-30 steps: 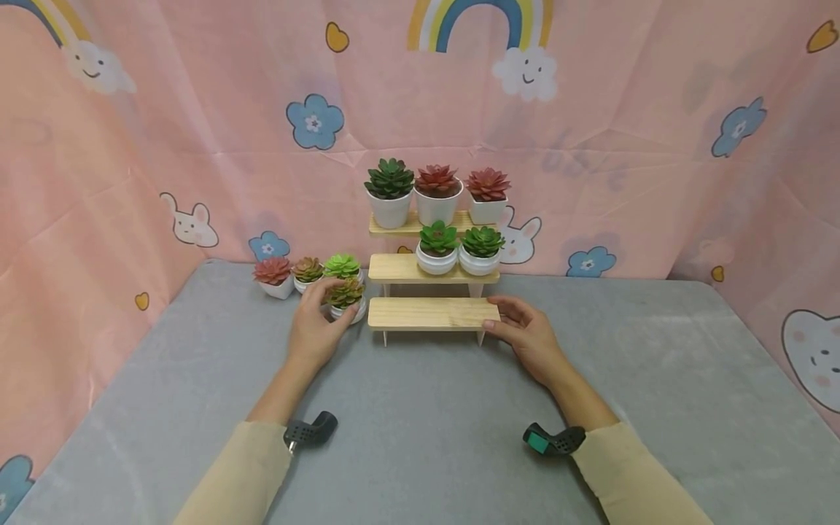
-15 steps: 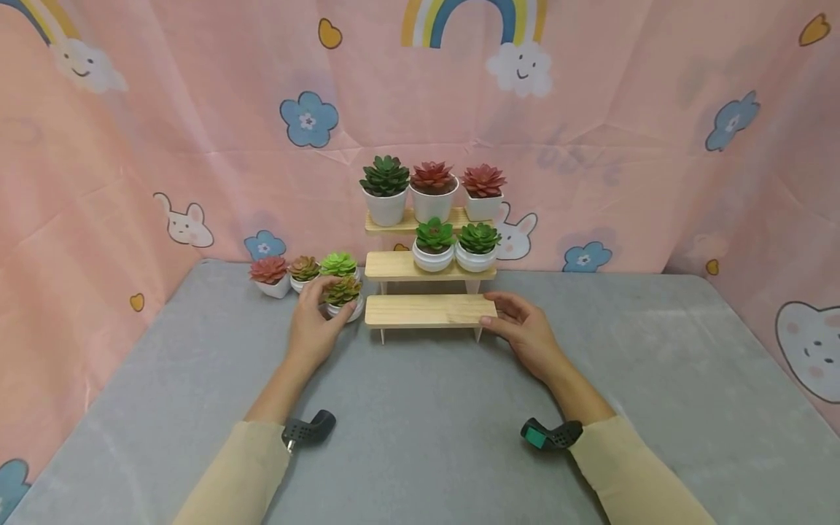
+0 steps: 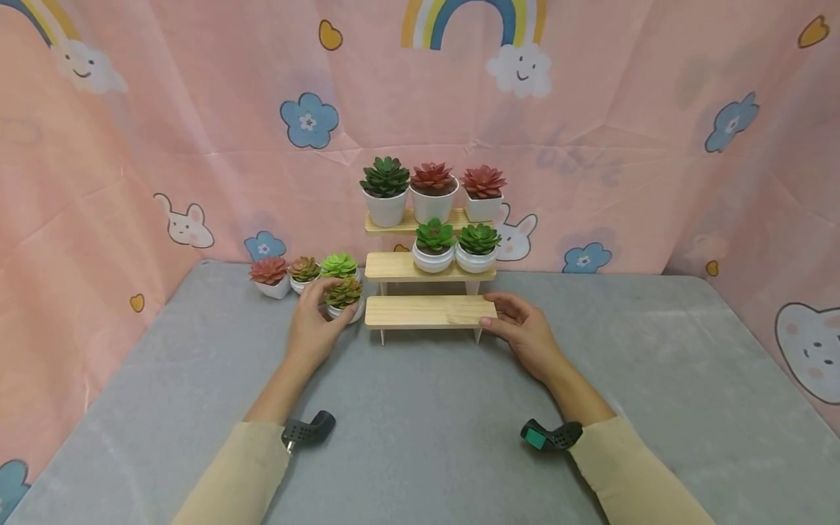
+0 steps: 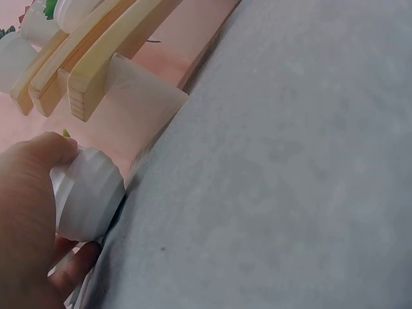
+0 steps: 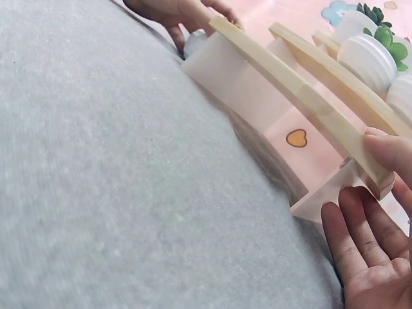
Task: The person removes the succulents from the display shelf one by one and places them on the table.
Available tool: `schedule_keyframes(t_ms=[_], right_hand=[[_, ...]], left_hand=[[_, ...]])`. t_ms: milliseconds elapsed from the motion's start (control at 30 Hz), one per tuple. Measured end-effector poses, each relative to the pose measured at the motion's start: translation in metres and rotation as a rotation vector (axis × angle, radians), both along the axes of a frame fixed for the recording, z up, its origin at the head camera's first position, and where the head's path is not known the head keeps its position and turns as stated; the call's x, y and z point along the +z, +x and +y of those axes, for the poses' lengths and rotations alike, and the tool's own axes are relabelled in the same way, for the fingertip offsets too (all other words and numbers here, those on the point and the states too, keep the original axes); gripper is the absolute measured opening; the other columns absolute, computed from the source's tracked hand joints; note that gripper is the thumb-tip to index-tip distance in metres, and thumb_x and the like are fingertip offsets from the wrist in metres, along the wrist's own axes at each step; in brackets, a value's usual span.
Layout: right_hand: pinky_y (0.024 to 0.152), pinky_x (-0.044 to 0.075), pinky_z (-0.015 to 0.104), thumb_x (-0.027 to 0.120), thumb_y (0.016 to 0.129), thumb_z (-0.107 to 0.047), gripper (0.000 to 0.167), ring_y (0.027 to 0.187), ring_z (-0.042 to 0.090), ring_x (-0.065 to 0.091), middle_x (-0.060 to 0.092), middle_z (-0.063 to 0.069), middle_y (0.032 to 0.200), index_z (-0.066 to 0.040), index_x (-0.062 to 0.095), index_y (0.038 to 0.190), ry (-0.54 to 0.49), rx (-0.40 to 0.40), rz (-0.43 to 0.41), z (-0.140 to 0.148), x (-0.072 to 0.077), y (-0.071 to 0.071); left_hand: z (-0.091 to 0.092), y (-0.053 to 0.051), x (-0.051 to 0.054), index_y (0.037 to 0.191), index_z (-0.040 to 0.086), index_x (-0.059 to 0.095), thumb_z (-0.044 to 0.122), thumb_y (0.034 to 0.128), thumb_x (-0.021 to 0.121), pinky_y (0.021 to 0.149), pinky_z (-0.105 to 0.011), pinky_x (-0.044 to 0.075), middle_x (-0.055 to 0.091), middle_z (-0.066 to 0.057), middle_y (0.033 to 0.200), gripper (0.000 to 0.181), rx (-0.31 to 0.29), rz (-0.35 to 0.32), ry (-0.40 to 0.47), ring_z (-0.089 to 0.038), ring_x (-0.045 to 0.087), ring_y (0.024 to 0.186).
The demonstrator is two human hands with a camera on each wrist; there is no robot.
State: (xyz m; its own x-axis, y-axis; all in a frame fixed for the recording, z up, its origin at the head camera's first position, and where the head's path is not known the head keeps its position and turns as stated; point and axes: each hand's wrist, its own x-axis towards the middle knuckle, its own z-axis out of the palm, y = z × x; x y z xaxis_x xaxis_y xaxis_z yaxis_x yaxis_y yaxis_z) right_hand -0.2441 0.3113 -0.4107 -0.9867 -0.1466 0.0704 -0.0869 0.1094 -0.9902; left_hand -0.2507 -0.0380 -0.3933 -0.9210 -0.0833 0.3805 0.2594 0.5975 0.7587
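Note:
In the head view, my left hand (image 3: 313, 328) grips a small yellow-green succulent (image 3: 345, 293) in a ribbed white pot, thumb on the near side. The left wrist view has that white pot (image 4: 90, 193) down on the grey cloth, just left of the stand. A three-tier plant stand (image 3: 420, 312) of pale wood with translucent legs stands in the middle. At its right end my right hand (image 3: 525, 337) holds the lowest shelf. The right wrist view shows the thumb (image 5: 389, 149) on the shelf's end, with other fingers (image 5: 364, 238) below, beside the leg.
A dark green succulent (image 3: 386, 189) and two red ones stand on the top shelf. Two green succulents (image 3: 477, 248) occupy the middle shelf's right part. Left of the stand are a red succulent (image 3: 270, 277), a brownish one (image 3: 304, 271) and a bright green one (image 3: 338, 265).
The head view has shifted slightly since a second ago. Both hands keep their holds, and the pots and stand stay where they were.

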Motion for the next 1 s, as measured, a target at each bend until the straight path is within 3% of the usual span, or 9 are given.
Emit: schedule_keyframes(t_ms=[300,1000], right_hand=[[0.086,0.054,0.013,0.072,0.094,-0.013,0.054,0.106,0.0,0.063,0.054,0.025,0.143,0.002,0.051,0.141,-0.002,-0.001,0.002,0.0001,0.0001,0.0006],[0.086,0.054,0.014,0.07,0.094,-0.01,0.053,0.106,0.001,0.063,0.053,0.026,0.143,0.003,0.05,0.141,-0.029,0.013,0.0,-0.0006,0.0012,0.0001]], left_hand=[[0.0007,0.0009,-0.0001,0.13,0.01,0.061,0.019,0.0877,0.079,0.086,-0.042,0.054,0.054,-0.012,0.142,0.046,0.008,0.014,0.005,-0.031,0.058,0.12],[0.0005,0.0011,-0.0004,0.13,0.011,0.061,0.02,0.0887,0.078,0.088,-0.045,0.055,0.054,-0.013,0.14,0.045,0.006,0.02,0.006,-0.031,0.057,0.122]])
